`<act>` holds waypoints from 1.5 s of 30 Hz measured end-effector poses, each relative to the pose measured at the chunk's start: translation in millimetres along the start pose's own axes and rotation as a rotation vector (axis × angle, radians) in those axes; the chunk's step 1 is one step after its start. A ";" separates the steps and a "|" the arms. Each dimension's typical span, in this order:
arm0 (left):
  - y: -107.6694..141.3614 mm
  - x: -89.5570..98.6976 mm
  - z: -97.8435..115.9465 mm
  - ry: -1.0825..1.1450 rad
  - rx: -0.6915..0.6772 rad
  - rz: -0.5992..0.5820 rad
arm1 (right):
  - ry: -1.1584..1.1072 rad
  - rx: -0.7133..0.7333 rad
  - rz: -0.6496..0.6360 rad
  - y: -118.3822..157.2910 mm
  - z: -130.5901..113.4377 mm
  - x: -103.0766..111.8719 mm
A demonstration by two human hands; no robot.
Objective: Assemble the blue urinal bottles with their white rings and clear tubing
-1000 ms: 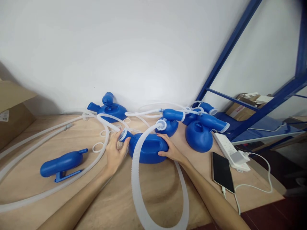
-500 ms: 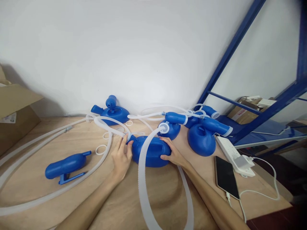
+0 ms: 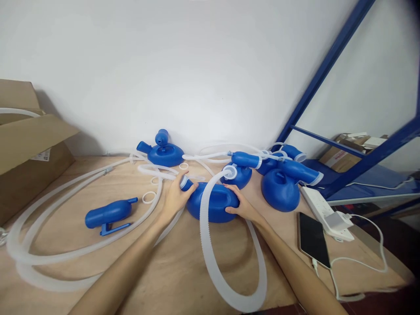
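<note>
A blue plastic urinal bottle (image 3: 213,203) lies on its side in front of me, its neck and white collar (image 3: 185,183) pointing left. Around that neck end, my left hand (image 3: 177,194) has its thumb and fingers curled. At the bottle's other end, my right hand (image 3: 244,206) grips the rounded side, thumb in front and fingers on top. A translucent corrugated hose (image 3: 205,227) loops down across the bottle's front from a white ring fitting (image 3: 230,172) behind it. Whether another hose joins the neck is hidden by my left hand.
A loose blue funnel-shaped receiver (image 3: 110,213), hoses (image 3: 49,258) and white rings (image 3: 149,197) lie left. More blue bottles stand behind (image 3: 166,154) and right (image 3: 280,192). A phone (image 3: 313,239) and power strip (image 3: 323,210) occupy the right; an open carton (image 3: 33,166) is far left.
My left hand has slid from beside the neck to curl around its collar. My right hand keeps its hold. The view has shifted left, showing more of the carton and hose loops.
</note>
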State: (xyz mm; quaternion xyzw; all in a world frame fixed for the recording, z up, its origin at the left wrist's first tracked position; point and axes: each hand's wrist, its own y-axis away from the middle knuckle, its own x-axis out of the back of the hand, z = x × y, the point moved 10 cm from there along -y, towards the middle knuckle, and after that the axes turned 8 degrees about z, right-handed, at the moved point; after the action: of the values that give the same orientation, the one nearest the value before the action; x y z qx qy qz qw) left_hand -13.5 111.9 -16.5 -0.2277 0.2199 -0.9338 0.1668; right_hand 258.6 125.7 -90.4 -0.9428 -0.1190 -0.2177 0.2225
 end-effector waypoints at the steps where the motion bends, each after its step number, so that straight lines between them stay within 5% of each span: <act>1: -0.9 -1.1 -2.2 0.020 0.012 0.022 | -0.003 0.001 -0.004 0.0 0.2 -0.4; 7: -1.6 -2.4 -5.4 0.137 -0.050 0.051 | -0.016 -0.006 -0.028 -3.0 -0.6 -0.1; 14: -4.4 -0.6 -4.9 0.137 -0.159 -0.083 | -0.042 -0.034 -0.038 -5.5 -4.8 1.1; 19: 9.0 11.7 3.0 -0.458 -0.254 -0.315 | -0.042 -0.025 -0.017 -2.6 -4.8 0.4; 23: 14.8 37.3 49.1 -0.902 -0.410 -0.089 | -0.056 -0.014 -0.017 -2.5 -4.7 0.7; 26: 28.7 6.4 82.3 -0.813 -0.742 -0.128 | -0.062 -0.013 -0.025 -2.7 -6.0 0.3; 28: 32.9 -14.7 82.2 -0.742 -0.862 -0.170 | -0.059 -0.017 -0.023 -2.5 -6.8 0.3; 35: 23.9 -20.5 66.9 -0.681 -0.927 0.014 | -0.035 -0.027 -0.028 -1.3 -8.3 -0.8; 45: 23.4 -17.4 63.2 -0.592 -0.948 -0.016 | -0.031 -0.027 -0.031 -1.2 -9.8 -0.3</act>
State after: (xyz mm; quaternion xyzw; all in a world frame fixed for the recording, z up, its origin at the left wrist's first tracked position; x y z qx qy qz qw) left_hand 37.7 78.1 16.5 -0.5322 0.5576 -0.6301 0.0937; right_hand 254.5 122.0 -82.3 -0.9471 -0.1339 -0.2080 0.2046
